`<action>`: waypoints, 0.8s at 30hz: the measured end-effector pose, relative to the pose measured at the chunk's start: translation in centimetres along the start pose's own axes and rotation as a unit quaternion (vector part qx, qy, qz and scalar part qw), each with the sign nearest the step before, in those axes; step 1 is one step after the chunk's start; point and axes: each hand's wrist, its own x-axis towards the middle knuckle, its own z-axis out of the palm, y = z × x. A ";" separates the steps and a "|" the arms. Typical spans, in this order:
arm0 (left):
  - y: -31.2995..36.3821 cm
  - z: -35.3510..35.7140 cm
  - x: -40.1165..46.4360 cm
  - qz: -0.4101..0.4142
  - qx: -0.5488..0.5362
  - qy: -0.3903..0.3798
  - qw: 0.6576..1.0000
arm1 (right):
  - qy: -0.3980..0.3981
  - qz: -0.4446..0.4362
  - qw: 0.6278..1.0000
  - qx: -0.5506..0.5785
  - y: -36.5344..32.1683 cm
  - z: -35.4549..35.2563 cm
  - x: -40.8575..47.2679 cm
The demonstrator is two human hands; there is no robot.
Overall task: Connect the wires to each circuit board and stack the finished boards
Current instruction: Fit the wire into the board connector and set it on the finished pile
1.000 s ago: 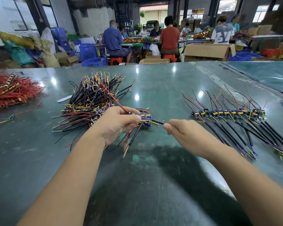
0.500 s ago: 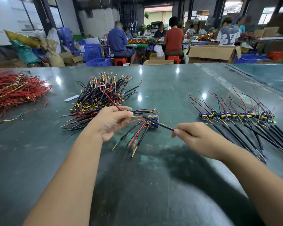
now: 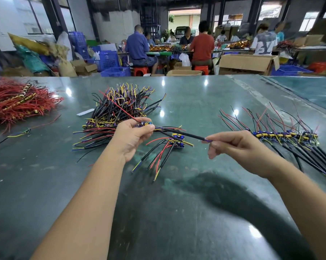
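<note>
A small circuit board (image 3: pixel 144 124) sits pinched in the left hand (image 3: pixel 132 136), its black wire (image 3: pixel 184 133) stretching rightward to the right hand (image 3: pixel 233 147), which pinches the tip, above 1 wired board (image 3: pixel 178 142) on the green table (image 3: pixel 177 212).

Single head-mounted wide-angle view, taken from above the near edge of the green table (image 3: pixel 177 212), facing forward and downward. Both forearms enter from the bottom corners; the left hand (image 3: pixel 132 139) and right hand (image 3: pixel 239 147) sit near the lens at mid-frame. Beyond the table's far edge the view reaches seated workers (image 3: pixel 139 47) well apart. Straight edges bow toward the frame margins.
</note>
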 end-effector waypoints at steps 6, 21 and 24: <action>-0.5 0.2 0.0 0.037 0.005 -0.009 0.999 | -0.026 0.040 0.998 -0.051 0.1 -1.1 -0.2; -1.4 0.4 0.2 0.047 0.032 -0.034 0.998 | 0.102 0.194 0.976 -0.011 0.4 -0.9 0.5; -1.4 0.5 0.1 0.049 0.036 -0.041 0.997 | 0.115 0.175 0.975 -0.078 0.5 -0.7 0.4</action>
